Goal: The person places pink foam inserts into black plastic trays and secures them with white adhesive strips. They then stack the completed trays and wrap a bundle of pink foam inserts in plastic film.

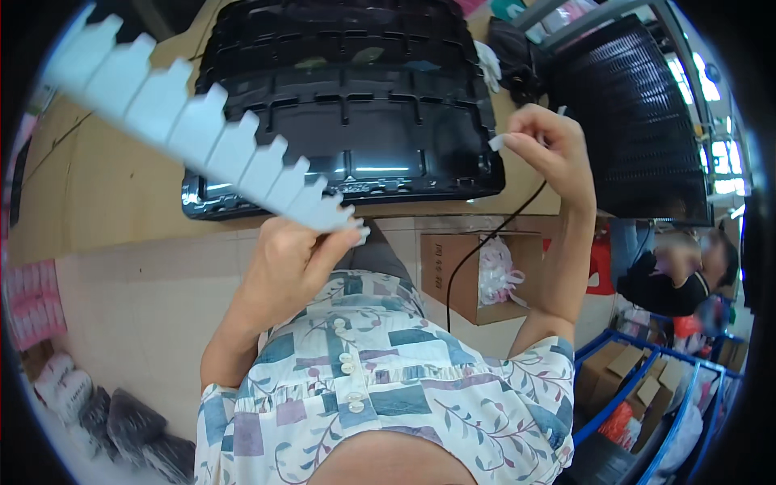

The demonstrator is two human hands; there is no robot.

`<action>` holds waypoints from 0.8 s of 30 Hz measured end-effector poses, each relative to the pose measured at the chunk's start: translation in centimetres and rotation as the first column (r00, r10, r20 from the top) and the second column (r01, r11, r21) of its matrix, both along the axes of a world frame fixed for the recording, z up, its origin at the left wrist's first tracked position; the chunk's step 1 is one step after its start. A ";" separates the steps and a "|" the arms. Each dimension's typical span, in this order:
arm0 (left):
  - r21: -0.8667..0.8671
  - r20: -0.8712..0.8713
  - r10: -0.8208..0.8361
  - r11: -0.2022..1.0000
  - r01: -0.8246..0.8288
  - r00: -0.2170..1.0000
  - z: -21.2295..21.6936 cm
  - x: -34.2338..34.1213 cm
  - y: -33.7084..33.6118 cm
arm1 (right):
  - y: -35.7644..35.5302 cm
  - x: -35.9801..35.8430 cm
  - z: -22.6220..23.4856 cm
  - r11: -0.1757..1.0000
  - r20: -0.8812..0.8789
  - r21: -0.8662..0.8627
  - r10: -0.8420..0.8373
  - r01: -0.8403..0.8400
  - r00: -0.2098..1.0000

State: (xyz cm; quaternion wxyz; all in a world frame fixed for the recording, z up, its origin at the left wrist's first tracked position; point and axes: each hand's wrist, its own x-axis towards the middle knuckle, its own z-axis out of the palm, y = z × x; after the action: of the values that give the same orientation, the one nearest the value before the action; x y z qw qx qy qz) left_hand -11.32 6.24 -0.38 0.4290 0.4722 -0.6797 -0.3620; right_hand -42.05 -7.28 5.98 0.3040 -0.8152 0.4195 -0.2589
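Observation:
My left hand [280, 263] is closed, its thumb and fingers pinching the near end of a long white strip of stickers [202, 129] with tabs along its edge. From there the strip stretches up and to the left, over the table's left side and the near left corner of a black molded plastic tray [356, 97]. Raised at the tray's right side, my right hand [558, 153] pinches a small white sticker [497, 143] between thumb and fingers. That sticker is apart from the strip.
The tray lies on a brown cardboard-covered table [89, 178]. To its right stand a black ribbed panel [622, 121] and a dark bag [513, 56]. A black cable [477, 246] hangs beside my right arm. An opened carton [449, 279] is below; another person [675, 275] is at right.

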 end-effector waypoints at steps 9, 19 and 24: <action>-0.095 0.050 0.015 0.995 -0.010 0.999 -0.5 -0.5 -0.6 | -2.4 2.0 -1.3 0.975 -0.295 0.055 0.220 -0.214 0.930; -0.147 0.031 0.115 0.983 -0.110 0.993 -1.3 -0.3 -3.8 | -2.3 2.5 -2.6 0.986 -0.340 -0.052 0.132 -0.159 0.931; -0.092 0.030 0.080 0.993 -0.076 0.996 -0.7 0.0 -4.4 | -2.3 2.5 -3.0 0.980 -0.389 -0.127 0.096 -0.156 0.916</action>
State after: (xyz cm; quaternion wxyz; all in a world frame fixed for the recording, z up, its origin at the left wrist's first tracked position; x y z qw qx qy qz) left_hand -11.29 1.81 -1.06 0.4523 0.4845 -0.6835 -0.3058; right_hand -39.54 -9.61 2.94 0.1686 -0.8965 0.3954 -0.1075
